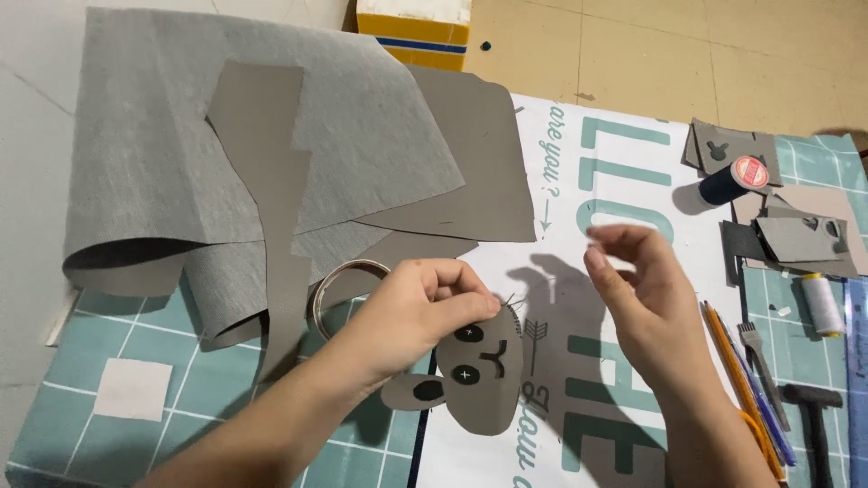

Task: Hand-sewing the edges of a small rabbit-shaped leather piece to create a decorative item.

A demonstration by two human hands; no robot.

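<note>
- Head view, lower middle of the frame: the left hand (425, 303) has its fingers curled shut, pinching the top edge of a grey felt animal face (484, 375) between thumb and fingertips.
- That felt face lies just below the left hand, on a white printed sheet (624, 181). It carries two dark round eyes with small white crosses, a dark stitched nose and mouth, and one ear with a dark centre sticking out to its lower left.
- Fine thread ends or a needle tip poke out at the pinch point; which of the two, I cannot tell.
- Right of centre, the right hand (646, 303) hovers above the sheet, thumb and forefinger drawn close together near the top, the other fingers loosely bent. Whether it grips a thread is too fine to see.
- Upper left: a large folded sheet of grey felt (172, 136) with a darker cut strip (271, 154) lying over it.
- Just left of the left hand, a clear ring of tape (330, 285) sits half under the felt.
- Right edge: a dark blue thread spool (732, 181), a white thread spool (823, 303), small grey felt offcuts (800, 239), pencils (737, 380) and a small hammer (814, 407), all resting on a teal cutting mat (136, 334).
- Top centre: a yellow and white box (414, 27).
</note>
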